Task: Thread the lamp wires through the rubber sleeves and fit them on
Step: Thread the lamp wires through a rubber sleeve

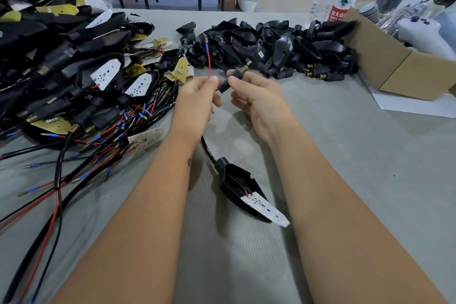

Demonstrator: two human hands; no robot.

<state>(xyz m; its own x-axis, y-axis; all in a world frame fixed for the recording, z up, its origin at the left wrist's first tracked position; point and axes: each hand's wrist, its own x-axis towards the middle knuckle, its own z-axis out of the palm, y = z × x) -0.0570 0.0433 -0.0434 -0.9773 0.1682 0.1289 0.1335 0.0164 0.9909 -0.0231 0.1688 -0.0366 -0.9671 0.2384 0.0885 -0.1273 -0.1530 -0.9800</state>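
Both hands pinch: left hand [197, 94] the red wire [209, 61], right hand [254, 96] the rubber sleeve [230, 81] (brass-tipped); align the wire tip with the bore before pushing.

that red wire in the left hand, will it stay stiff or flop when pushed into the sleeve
The red wire looks thin, yet it stands upright above the left hand, so it is probably springy over that short length. Pushed into the rubber sleeve in the right hand, it may bend. It likely weighs almost nothing.
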